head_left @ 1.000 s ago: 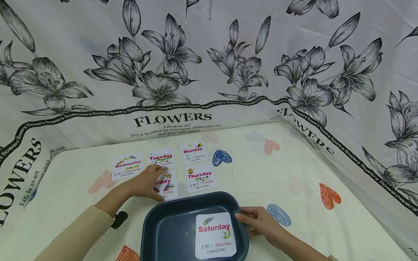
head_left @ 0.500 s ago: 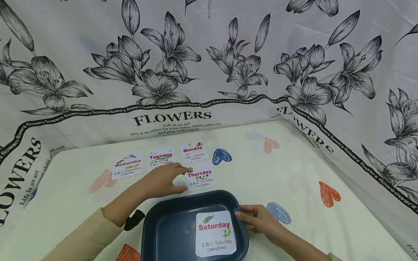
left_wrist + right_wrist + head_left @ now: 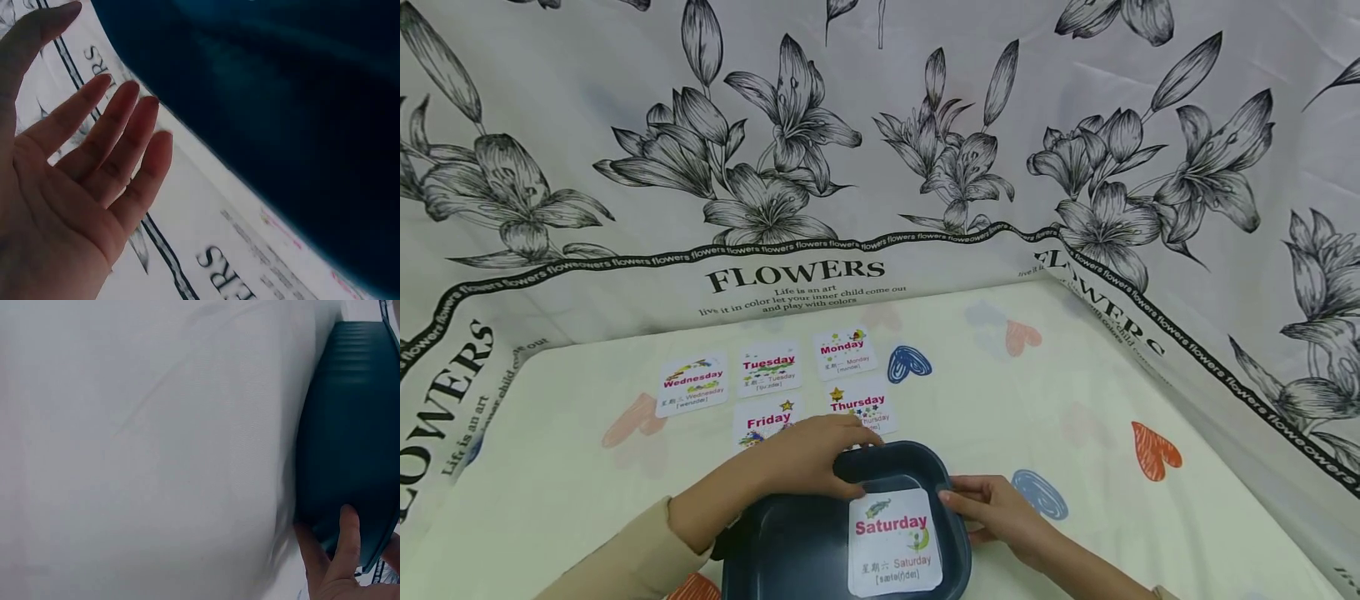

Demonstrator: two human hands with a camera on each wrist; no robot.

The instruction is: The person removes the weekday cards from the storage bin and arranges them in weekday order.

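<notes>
A dark blue plastic tray (image 3: 917,457) sits at the front of the table, with the Saturday card (image 3: 895,542) face up inside it. Over the tray's far rim hovers my left hand (image 3: 808,454), its fingers extended and holding nothing; the left wrist view shows the bare palm (image 3: 69,200) beside the tray (image 3: 250,106). At the tray's right wall, my right hand (image 3: 1000,512) grips the rim, thumb on top and fingers against the outer side (image 3: 356,437). Behind the left hand lie the Friday card (image 3: 767,419) and Thursday card (image 3: 859,402), both partly covered.
In the back row lie the Wednesday card (image 3: 692,383), Tuesday card (image 3: 770,368) and Monday card (image 3: 845,352). A pale cloth printed with hearts (image 3: 1157,450) covers the table. Flower-printed curtains (image 3: 955,150) rise behind and at both sides.
My left hand has moved right and toward me, from over the Friday card, past the Thursday card, to the tray's far rim. The right hand and the tray have stayed put.
</notes>
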